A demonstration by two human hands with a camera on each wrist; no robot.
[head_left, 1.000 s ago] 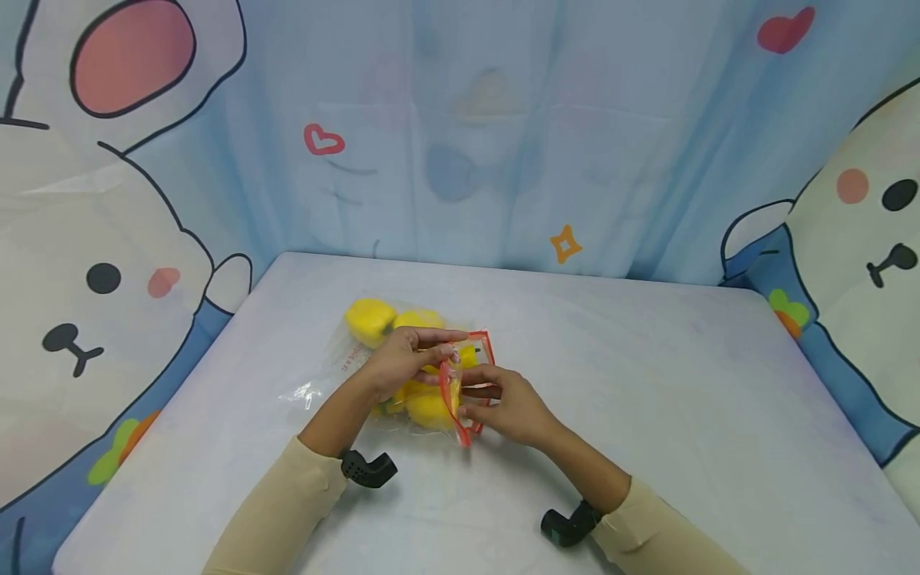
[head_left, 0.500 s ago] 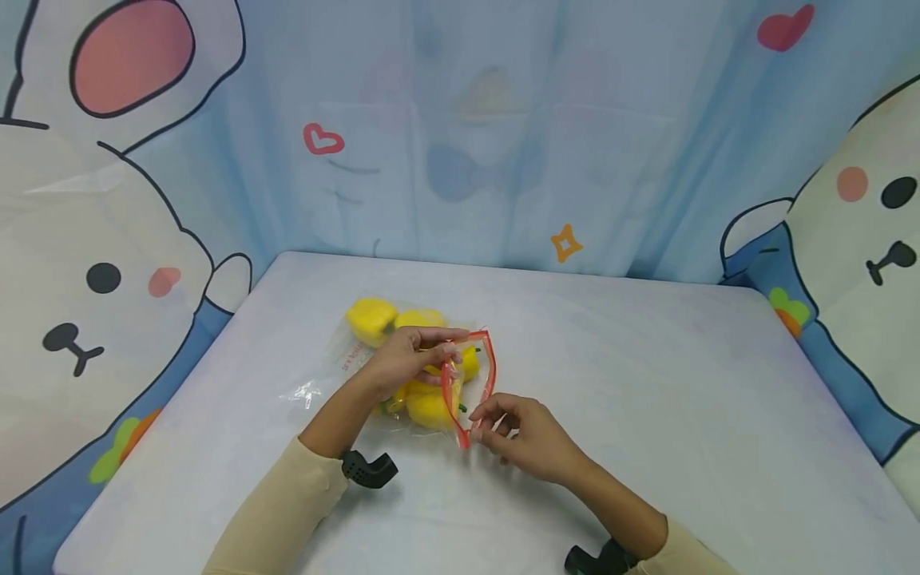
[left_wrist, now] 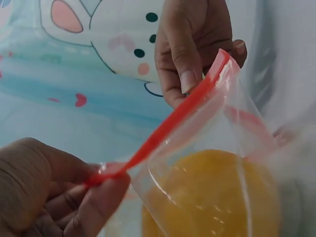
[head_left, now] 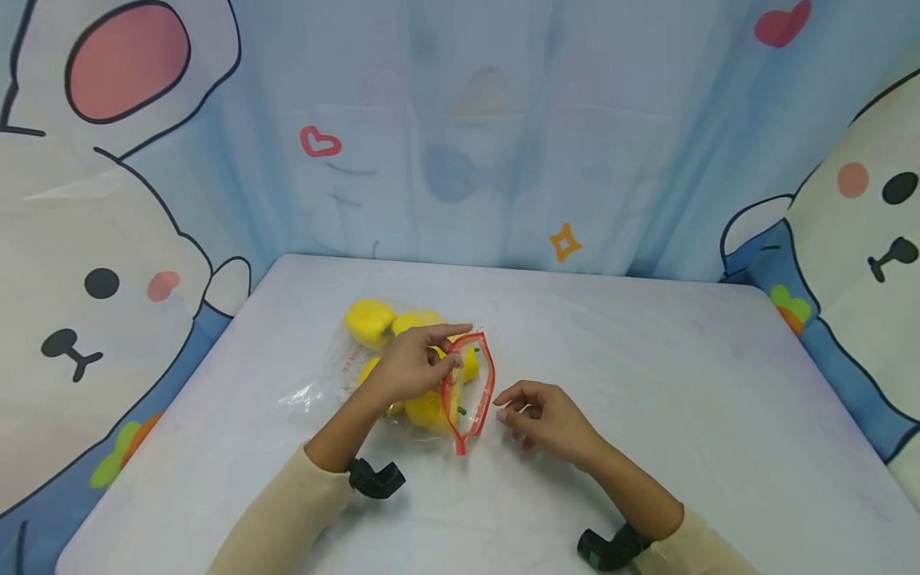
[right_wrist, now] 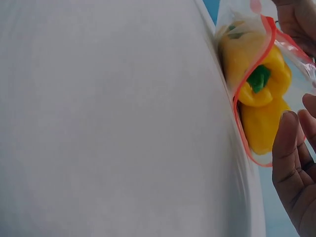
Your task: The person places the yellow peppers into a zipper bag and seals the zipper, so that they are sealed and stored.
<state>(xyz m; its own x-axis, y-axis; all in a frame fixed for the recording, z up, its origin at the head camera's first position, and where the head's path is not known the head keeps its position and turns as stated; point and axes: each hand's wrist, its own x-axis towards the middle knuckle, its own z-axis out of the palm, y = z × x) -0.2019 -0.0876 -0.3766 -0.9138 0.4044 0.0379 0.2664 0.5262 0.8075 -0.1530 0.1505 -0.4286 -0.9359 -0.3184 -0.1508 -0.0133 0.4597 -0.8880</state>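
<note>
A clear zip bag (head_left: 305, 395) with a red-edged mouth lies on the table, holding several yellow bell peppers (head_left: 370, 323). My left hand (head_left: 417, 366) pinches the red edge at the far end of the mouth; the left wrist view shows the red strip (left_wrist: 163, 132) between thumb and finger. The mouth gapes into a loop. Just right of it, my right hand (head_left: 542, 419) hovers with loosely bent fingers, apart from the bag and holding nothing. In the right wrist view a pepper's green stem (right_wrist: 258, 78) faces the bag's mouth.
The white-covered table (head_left: 683, 383) extends around the bag and both hands. Behind it hangs a blue curtain (head_left: 467, 200) with cartoon prints. A black wrist camera (head_left: 377, 479) sits at the left wrist and another camera (head_left: 611, 549) at the right.
My right hand let go of the bag's red edge and drew back to the right. The mouth has opened wider. My left hand keeps its hold, slightly turned.
</note>
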